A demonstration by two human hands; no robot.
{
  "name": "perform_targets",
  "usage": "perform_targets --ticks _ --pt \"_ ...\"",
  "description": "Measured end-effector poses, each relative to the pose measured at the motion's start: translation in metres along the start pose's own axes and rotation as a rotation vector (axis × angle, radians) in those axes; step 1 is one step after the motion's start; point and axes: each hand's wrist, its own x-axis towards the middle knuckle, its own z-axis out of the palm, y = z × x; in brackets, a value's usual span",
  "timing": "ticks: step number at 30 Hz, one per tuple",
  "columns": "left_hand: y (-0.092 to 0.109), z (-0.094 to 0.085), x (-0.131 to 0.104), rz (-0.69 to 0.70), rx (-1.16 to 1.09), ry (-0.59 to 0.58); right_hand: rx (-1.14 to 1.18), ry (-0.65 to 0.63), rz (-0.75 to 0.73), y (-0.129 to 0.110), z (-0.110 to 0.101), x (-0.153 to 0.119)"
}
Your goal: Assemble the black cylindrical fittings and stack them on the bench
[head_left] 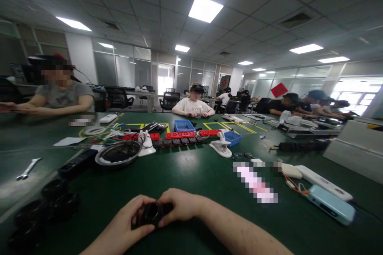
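Close to the table's near edge, my left hand [127,221] curls its fingers and thumb around a small black ring-shaped part [152,212]. My right hand [181,205] grips the same part from the other side, with thumb and fingers closed against it. A round opening in the part faces up toward me. What exactly the part is I cannot make out, and the fingers cover its sides. Off to the left of my hands stand several dark round parts [64,205], blurred at the picture's edge.
A metal bowl [103,162] and a wrench [29,168] lie to the left on the green table [191,171]. Red power strips [179,134], a white clip stand [220,146] and blue baskets [184,125] sit ahead. A light blue power bank [331,204] is right. People sit around.
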Motion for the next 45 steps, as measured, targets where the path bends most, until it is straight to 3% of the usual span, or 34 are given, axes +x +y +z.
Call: perform_targets --ticks 3,8,13,15,19,22,25,29,34,37,40,45 --pt "0.005 0.002 -0.001 0.036 0.024 0.045 0.023 0.053 0.117 -0.005 0.005 0.001" --pt "0.001 0.007 -0.001 -0.037 -0.008 0.127 -0.33 0.236 0.349 -0.032 0.022 0.006" --pt "-0.002 0.008 0.002 -0.082 -0.057 0.146 -0.406 0.337 0.312 -0.04 0.028 0.005" --pt "-0.002 0.005 0.002 -0.058 -0.098 0.11 -0.305 0.311 0.234 -0.035 0.022 0.003" --pt "0.001 -0.003 0.001 -0.003 -0.191 -0.012 -0.066 0.125 0.086 -0.022 0.005 -0.001" --pt "0.0 -0.005 -0.001 0.005 -0.223 -0.019 0.018 0.054 0.026 -0.016 -0.001 0.0" --pt "-0.001 -0.001 -0.002 -0.013 -0.212 0.022 -0.014 0.097 0.109 -0.017 0.003 0.002" --pt "0.0 0.008 -0.003 -0.085 -0.154 0.129 -0.238 0.231 0.304 -0.028 0.019 0.006" --pt "-0.001 0.009 -0.001 -0.066 -0.086 0.176 -0.4 0.314 0.296 -0.036 0.026 0.007" --pt "0.001 0.003 -0.002 -0.02 -0.095 0.138 -0.277 0.264 0.189 -0.032 0.019 0.004" --pt "0.004 -0.002 -0.004 0.032 -0.062 0.119 -0.126 0.129 0.099 -0.024 0.008 0.002" --pt "0.001 -0.002 -0.006 0.058 -0.041 0.085 -0.014 0.036 0.035 -0.018 -0.002 0.001"
